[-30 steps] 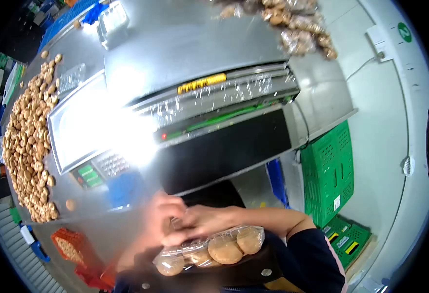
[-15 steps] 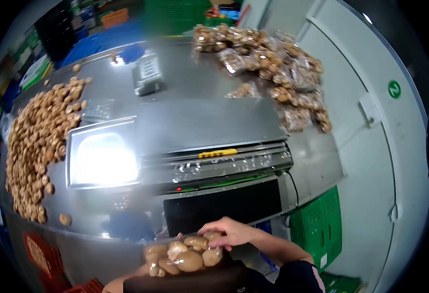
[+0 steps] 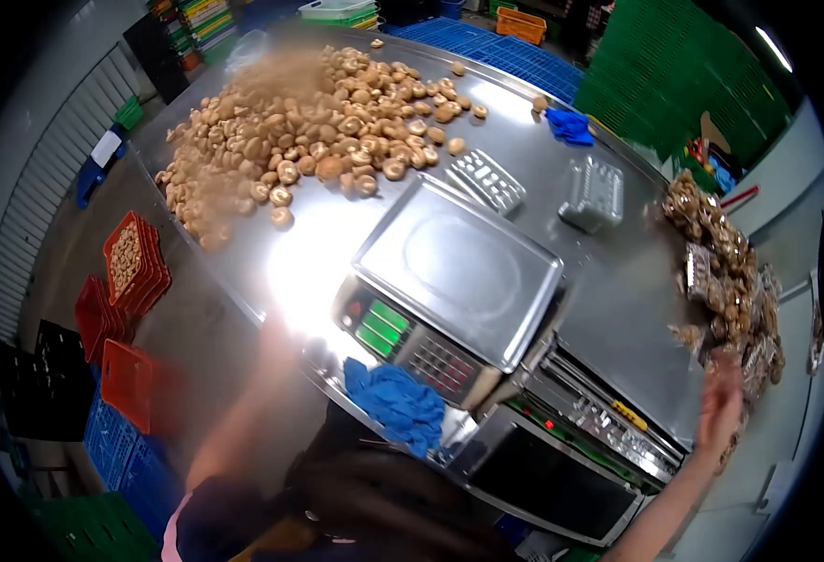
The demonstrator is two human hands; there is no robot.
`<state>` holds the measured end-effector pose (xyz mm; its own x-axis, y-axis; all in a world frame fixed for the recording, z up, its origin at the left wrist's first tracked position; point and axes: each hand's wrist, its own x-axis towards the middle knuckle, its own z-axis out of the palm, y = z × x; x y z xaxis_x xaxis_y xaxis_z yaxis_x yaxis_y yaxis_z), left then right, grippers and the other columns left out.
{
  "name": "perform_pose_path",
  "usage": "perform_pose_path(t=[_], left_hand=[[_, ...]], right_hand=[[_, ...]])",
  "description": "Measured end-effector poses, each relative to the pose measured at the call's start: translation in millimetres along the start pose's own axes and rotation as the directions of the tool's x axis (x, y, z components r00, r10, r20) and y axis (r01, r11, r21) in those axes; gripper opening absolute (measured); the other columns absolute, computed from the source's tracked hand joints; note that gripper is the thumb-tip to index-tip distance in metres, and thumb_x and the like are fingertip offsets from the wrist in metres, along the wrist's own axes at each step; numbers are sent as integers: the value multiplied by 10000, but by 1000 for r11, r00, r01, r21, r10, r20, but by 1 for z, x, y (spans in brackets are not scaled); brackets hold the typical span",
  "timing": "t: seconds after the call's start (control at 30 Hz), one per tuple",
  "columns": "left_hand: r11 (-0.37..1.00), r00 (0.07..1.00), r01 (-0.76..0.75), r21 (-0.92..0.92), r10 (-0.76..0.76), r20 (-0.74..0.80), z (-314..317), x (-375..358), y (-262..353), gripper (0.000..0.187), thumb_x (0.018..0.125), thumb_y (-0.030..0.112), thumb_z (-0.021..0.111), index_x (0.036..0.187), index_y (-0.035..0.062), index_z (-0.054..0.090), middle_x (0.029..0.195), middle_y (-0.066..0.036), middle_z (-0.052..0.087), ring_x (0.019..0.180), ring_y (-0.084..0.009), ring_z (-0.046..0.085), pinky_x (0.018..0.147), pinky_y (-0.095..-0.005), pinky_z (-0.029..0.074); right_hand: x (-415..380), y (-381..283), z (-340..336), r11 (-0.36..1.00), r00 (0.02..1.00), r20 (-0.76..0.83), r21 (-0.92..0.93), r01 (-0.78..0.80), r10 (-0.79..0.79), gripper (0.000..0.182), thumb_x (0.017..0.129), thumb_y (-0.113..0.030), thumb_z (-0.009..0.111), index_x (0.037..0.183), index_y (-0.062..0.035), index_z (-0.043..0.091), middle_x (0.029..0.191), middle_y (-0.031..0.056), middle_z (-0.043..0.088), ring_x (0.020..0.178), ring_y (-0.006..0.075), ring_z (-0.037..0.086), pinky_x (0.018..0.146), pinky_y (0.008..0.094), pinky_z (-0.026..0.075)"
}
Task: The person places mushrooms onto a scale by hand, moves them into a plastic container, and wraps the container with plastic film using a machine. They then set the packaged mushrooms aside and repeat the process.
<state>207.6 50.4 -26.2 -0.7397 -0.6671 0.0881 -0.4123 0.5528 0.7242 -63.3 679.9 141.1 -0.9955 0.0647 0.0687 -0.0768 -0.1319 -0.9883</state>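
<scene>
My left hand (image 3: 283, 335) is a blurred shape over the front edge of the steel table, left of the scale (image 3: 459, 267); its fingers cannot be made out. On the right, my right hand (image 3: 721, 393) reaches beside the wrapped mushroom packs (image 3: 726, 272), its fingers smeared by motion. Whether it touches a pack cannot be told. Loose mushrooms (image 3: 327, 131) lie heaped across the far left of the table. A crumpled blue cloth (image 3: 395, 403) rests in front of the scale, left of the wrapping machine (image 3: 608, 403).
Clear plastic trays (image 3: 594, 192) stand beyond the scale, near a small blue cloth (image 3: 569, 126). A yellow cutter (image 3: 629, 415) lies on the wrapping machine. Red crates (image 3: 137, 262) stand on the floor at left. Green crates (image 3: 683, 75) are stacked behind the table.
The view has swung left. The mushroom pack that was between my hands is no longer seen in them. My hands have moved apart, the right one out to the wrapped packs.
</scene>
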Motion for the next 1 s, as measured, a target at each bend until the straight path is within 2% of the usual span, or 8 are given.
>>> perform_pose_path(t=[0.07, 0.17, 0.27, 0.4, 0.5, 0.67, 0.8, 1.0], left_hand=[[848, 982, -172, 502, 189, 19, -12, 27, -18, 542, 708, 103, 726, 1214, 83, 534, 1291, -162, 492, 1181, -334, 478, 935, -451, 409], [696, 983, -180, 695, 117, 139, -22, 64, -63, 589, 701, 107, 744, 1248, 131, 528, 1303, -151, 483, 1168, -337, 489, 910, -472, 428], [822, 897, -185, 538, -83, 434, -30, 107, -100, 584, 714, 65, 739, 1255, 137, 531, 1232, -169, 513, 1123, -357, 517, 895, -434, 466], [937, 939, -157, 312, 44, 341, -55, 171, -104, 544, 728, 34, 736, 1232, 111, 545, 1197, -187, 520, 1095, -376, 532, 911, -389, 476], [909, 938, -340, 242, 348, 13, -45, 228, -134, 617, 728, 60, 750, 1296, 130, 519, 1358, -222, 420, 1224, -396, 452, 998, -411, 411], [846, 935, -348, 404, 347, 80, -20, 271, -154, 672, 749, 160, 763, 1362, 184, 490, 1522, -212, 221, 1386, -423, 223, 1122, -504, 194], [940, 955, -283, 190, 294, -34, 10, 301, -174, 591, 792, 139, 717, 1340, 134, 497, 1507, -205, 256, 1377, -417, 239, 1122, -497, 198], [957, 973, -197, 212, 217, -76, 14, 298, -159, 632, 799, 162, 716, 1355, 76, 429, 1508, -197, 258, 1379, -403, 247, 1122, -499, 200]], right_hand=[[-31, 17, 75, 936, 983, 111, -337, -98, 143, 346, 954, -239, 572, 1193, 12, 564, 1097, 149, 650, 721, 138, 636, 549, 207, 483], [-53, 29, 174, 859, 953, 163, -491, -146, 255, 270, 953, -198, 570, 1108, 23, 592, 1006, 148, 668, 646, 135, 625, 530, 216, 476], [-55, 34, 265, 793, 905, 251, -593, -137, 344, 228, 936, -140, 558, 1077, 33, 601, 947, 115, 672, 640, 124, 618, 539, 225, 479], [-27, 75, 356, 596, 921, 323, -791, 137, 217, 235, 880, -147, 636, 1059, 5, 632, 796, 38, 631, 681, 79, 560, 617, 237, 453], [29, 129, 409, 571, 936, 344, -784, 244, 72, 288, 878, -126, 635, 1138, -2, 617, 981, 124, 686, 899, 177, 654, 821, 300, 497], [136, 231, 464, 220, 846, 525, -818, 531, -90, 698, 767, -202, 772, 1347, -2, 438, 1371, 211, 478, 1286, 345, 452, 1051, 404, 392], [175, 275, 494, 58, 867, 446, -894, 445, 222, 1037, 598, -295, 884, 1407, 27, 320, 1459, 215, 360, 1360, 348, 341, 1138, 394, 286], [180, 282, 494, 153, 872, 428, -903, 402, 238, 1076, 551, -257, 903, 1409, 25, 319, 1428, 201, 405, 1346, 339, 364, 1133, 375, 301]])
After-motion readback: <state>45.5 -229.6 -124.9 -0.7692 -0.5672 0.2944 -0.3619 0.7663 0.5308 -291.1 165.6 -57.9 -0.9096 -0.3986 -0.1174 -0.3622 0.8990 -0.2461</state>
